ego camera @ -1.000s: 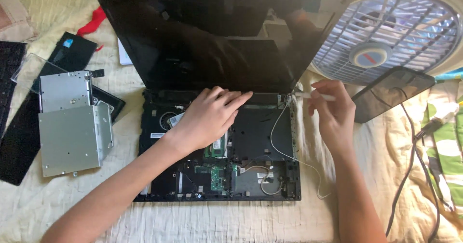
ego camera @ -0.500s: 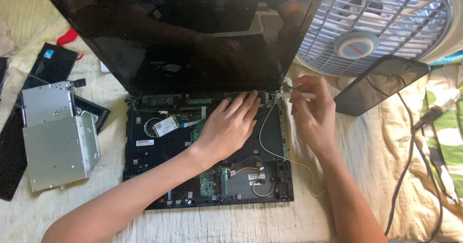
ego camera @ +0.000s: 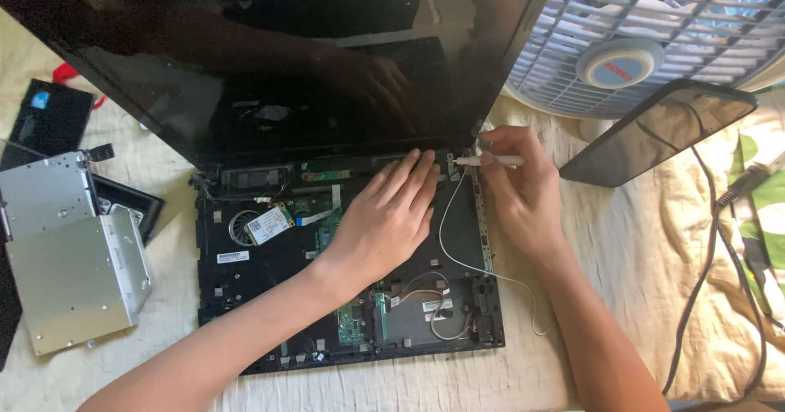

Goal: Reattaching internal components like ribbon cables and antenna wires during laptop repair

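Hands on an opened laptop on a bed

The left hand [ego camera: 384,224] lies flat on the laptop base [ego camera: 270,297], just beside the right hand [ego camera: 519,191], whose grip pinches a white tool [ego camera: 491,161] at the hinge corner below the dark screen [ego camera: 270,60]; a white fan [ego camera: 654,36] stands beyond the right hand.

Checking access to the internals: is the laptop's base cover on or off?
Off. The base lies open, showing a fan and circuit boards beside the left hand.

Domestic setting, a bed or soft furnishing used as a workbench: rumpled cream bedsheet [ego camera: 621,240] underlies an opened laptop [ego camera: 343,281]. White household fan [ego camera: 654,36] stands behind; removed drives [ego camera: 74,273] lie loose.
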